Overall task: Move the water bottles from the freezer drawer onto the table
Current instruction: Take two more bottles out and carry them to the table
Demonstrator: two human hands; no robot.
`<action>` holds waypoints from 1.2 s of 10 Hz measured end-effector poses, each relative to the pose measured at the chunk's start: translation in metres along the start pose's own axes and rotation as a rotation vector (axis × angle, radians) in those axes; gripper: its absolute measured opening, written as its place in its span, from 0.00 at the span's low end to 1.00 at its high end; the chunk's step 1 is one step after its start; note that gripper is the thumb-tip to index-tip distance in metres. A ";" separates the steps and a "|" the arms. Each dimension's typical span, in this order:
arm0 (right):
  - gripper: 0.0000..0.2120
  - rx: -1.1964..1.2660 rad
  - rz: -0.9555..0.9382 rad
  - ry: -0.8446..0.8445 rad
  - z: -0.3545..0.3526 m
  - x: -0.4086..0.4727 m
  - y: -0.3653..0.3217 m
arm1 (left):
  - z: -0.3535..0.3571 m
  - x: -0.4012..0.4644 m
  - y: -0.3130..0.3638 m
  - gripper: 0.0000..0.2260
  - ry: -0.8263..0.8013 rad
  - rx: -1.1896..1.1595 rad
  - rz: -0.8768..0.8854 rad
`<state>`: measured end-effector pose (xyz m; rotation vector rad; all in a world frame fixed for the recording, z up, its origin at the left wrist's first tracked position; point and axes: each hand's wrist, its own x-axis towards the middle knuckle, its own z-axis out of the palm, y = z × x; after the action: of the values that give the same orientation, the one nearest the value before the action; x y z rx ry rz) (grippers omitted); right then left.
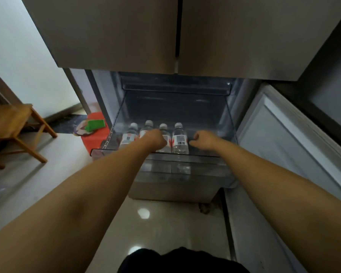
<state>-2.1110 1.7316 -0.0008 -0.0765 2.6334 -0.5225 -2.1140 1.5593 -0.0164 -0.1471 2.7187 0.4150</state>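
— Four water bottles (154, 137) lie side by side along the front of the freezer drawer (227, 123), caps pointing toward the back. Why do you think they sit like that?

— Probably so the drawer can slide shut over them; lying flat, they fit under the shelf above. They're clear plastic with white caps and white-and-red labels, and the one on the right (180, 139) shows a barcode panel. All four are in the drawer, none on the table yet.

— What is your left hand (156, 139) doing?

— It reaches over the two middle bottles, knuckles up, fingers curled down out of sight. It looks ready to close on one, but I cannot tell whether it has actually taken hold.

— And your right hand (200, 140)?

— It sits just beside the right bottle, near the drawer's front edge, fingers loosely curled. It seems to hold nothing, though its fingertips are hidden, so I cannot tell for sure. My guess is you're steadying the drawer or going for that bottle next.

— Where will they go?

— A wooden table (10, 123) stands well apart on your left, past a red stool (95, 133) with a green item (96, 124) on it. The lower fridge door (283, 134) hangs open at your right, so mind it when turning.
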 end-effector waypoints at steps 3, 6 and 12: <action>0.30 0.244 0.067 -0.265 0.038 0.068 -0.018 | -0.004 0.039 0.011 0.20 -0.391 -0.263 -0.121; 0.38 0.426 0.351 -0.344 0.041 0.099 0.010 | -0.002 0.073 0.028 0.28 -0.417 -0.292 -0.215; 0.37 0.549 0.376 -0.115 0.040 0.111 0.026 | 0.033 0.082 0.033 0.48 -0.383 -0.504 -0.273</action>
<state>-2.1919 1.7261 -0.0904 0.5288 2.2255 -1.0381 -2.1831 1.5977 -0.0689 -0.5100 2.1352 0.9297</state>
